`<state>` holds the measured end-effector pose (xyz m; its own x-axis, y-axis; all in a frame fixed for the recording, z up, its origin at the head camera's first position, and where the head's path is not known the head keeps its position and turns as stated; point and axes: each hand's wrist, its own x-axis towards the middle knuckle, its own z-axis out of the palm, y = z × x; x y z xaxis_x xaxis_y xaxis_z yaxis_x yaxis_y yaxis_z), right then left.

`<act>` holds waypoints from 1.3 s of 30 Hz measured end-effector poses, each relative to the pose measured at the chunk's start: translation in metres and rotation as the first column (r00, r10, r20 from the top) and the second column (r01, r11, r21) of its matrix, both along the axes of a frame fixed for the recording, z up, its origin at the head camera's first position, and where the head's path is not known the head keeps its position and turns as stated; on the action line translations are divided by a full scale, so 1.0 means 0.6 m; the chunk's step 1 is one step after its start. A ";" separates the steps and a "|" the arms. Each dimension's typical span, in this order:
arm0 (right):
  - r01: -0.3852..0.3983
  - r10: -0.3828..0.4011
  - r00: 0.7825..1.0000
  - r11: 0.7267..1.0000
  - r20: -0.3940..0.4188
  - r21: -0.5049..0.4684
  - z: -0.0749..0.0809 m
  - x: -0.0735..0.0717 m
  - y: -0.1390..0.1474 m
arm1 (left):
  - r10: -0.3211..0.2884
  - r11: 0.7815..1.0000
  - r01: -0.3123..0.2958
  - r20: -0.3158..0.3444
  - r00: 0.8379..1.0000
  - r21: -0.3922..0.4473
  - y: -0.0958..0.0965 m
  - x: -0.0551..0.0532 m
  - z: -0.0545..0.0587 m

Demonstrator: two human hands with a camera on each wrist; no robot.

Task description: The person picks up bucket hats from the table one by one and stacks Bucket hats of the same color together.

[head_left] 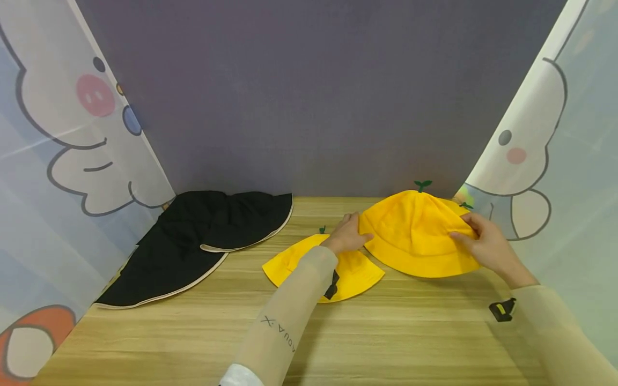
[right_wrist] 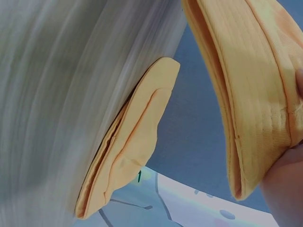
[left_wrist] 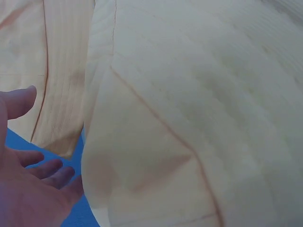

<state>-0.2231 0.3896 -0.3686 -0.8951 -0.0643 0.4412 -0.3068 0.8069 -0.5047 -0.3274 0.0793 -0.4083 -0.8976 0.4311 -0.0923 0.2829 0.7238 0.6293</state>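
A yellow bucket hat [head_left: 415, 236] with a green sprout on top is raised a little at the right. My right hand [head_left: 487, 244] pinches its right side, thumb in front. At its left edge is my left hand [head_left: 346, 235], fingers extended and thumb apart; in the left wrist view, the left hand [left_wrist: 33, 189] looks open, and I cannot tell whether it touches the hat. A second yellow hat [head_left: 359, 273] lies under my left forearm, partly covered. Behind the raised hat, a third yellow hat [right_wrist: 137, 142] rests on the table in the right wrist view.
Two black hats [head_left: 169, 257] with pale edging overlap at the left of the wooden table [head_left: 193, 343]. A dark grey panel [head_left: 309, 96] stands at the back. Cartoon-printed curtains [head_left: 43, 161] flank both sides.
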 end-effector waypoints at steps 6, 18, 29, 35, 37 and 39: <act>0.017 -0.016 1.000 1.000 -0.005 0.014 0.012 0.001 -0.009 | -0.006 0.999 0.007 -0.030 1.000 0.037 0.000 -0.004 -0.001; 0.036 -0.036 0.999 0.999 0.012 0.011 0.029 -0.004 -0.016 | 0.062 0.989 -0.052 -0.069 0.996 0.136 -0.006 -0.004 0.014; 0.046 -0.046 0.998 0.999 0.030 0.017 0.026 -0.016 -0.031 | 0.012 0.992 0.007 -0.150 0.989 0.129 -0.023 0.003 0.038; 0.004 -0.005 1.000 1.000 0.021 0.022 0.021 -0.025 -0.043 | 0.008 0.992 0.011 -0.150 0.989 0.127 -0.043 0.012 0.055; -0.022 0.021 1.000 0.999 0.023 0.026 0.019 -0.029 -0.046 | 0.011 0.990 0.009 -0.144 0.990 0.141 -0.052 0.015 0.061; -0.041 0.040 0.999 0.999 0.036 0.034 0.019 -0.034 -0.049 | 0.004 0.989 0.018 -0.148 0.989 0.150 -0.061 0.018 0.067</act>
